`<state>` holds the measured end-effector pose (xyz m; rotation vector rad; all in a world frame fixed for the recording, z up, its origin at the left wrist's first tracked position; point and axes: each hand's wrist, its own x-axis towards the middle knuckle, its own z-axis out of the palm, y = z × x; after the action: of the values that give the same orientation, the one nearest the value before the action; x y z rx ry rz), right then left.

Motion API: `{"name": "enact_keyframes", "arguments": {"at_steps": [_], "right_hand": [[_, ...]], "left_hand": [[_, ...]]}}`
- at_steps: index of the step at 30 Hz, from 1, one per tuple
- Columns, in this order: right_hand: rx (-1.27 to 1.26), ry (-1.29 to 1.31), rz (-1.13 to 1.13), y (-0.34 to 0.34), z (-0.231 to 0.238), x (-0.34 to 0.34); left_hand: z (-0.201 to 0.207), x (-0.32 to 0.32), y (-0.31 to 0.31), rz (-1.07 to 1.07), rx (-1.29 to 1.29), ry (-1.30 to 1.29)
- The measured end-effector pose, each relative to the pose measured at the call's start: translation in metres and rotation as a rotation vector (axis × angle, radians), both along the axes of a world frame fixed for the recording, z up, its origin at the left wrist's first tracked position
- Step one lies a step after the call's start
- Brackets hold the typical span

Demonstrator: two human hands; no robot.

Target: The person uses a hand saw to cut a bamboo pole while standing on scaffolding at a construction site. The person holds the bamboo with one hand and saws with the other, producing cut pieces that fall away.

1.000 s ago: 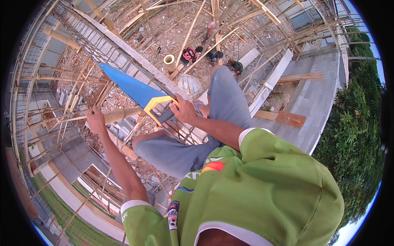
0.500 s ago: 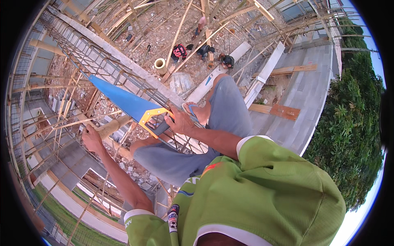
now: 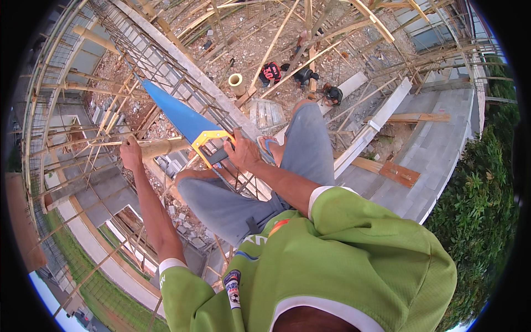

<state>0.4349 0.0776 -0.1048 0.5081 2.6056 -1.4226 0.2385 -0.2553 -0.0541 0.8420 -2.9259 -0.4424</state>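
Observation:
My right hand (image 3: 242,151) is closed round the yellow and black handle of a handsaw (image 3: 176,112). Its long blue blade points away to the upper left, and its heel lies beside a thick bamboo pole (image 3: 166,148). At the pole's left end, my left hand (image 3: 131,153) is closed on it, arm stretched out. The blade hides where the pole continues, so I cannot tell whether the teeth touch it. My bent knees, in grey trousers (image 3: 307,141), are on both sides of the saw handle.
I sit high above rubble-strewn ground. A steel rebar cage (image 3: 166,72) runs beside a concrete beam (image 3: 191,72). Several people crouch below, one in a red and black shirt (image 3: 270,73). Bamboo scaffolding surrounds me; a grey block wall (image 3: 426,133) and trees (image 3: 470,199) stand at right.
The view has turned, shifting the ground and people rightward and down in the picture. Both hands keep their grips on saw and pole; the left hand appears higher in the picture.

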Motion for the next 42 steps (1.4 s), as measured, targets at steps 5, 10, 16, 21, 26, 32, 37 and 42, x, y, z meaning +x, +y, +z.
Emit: {"name": "enact_keyframes", "arguments": {"at_steps": [5, 10, 16, 21, 26, 32, 37, 42], "right_hand": [[-0.001, -0.022, 0.009, 0.005, -0.003, 0.002], [-0.008, -0.052, 0.025, 0.011, 0.007, 0.002], [-0.031, -0.06, 0.014, 0.005, 0.008, 0.001], [-0.026, -0.006, 0.025, 0.005, -0.002, 0.002], [-0.035, -0.049, 0.014, 0.01, 0.009, 0.002], [-0.029, 0.002, 0.002, 0.007, 0.007, 0.003], [-0.025, -0.012, 0.0, 0.005, 0.005, 0.001], [-0.024, -0.001, -0.006, 0.006, 0.002, 0.002]], "left_hand": [[0.004, 0.0, 0.01, 0.062, -0.034, -0.007], [0.007, -0.003, 0.01, 0.07, -0.021, -0.033], [0.009, -0.005, 0.01, 0.099, -0.092, -0.024], [0.006, -0.01, 0.004, 0.117, -0.104, -0.059], [0.007, -0.007, 0.009, 0.096, -0.121, -0.039], [0.012, -0.003, 0.007, 0.01, -0.073, -0.039], [0.009, -0.006, 0.006, 0.056, -0.09, -0.043], [0.01, -0.005, 0.011, 0.035, -0.088, -0.041]]}}
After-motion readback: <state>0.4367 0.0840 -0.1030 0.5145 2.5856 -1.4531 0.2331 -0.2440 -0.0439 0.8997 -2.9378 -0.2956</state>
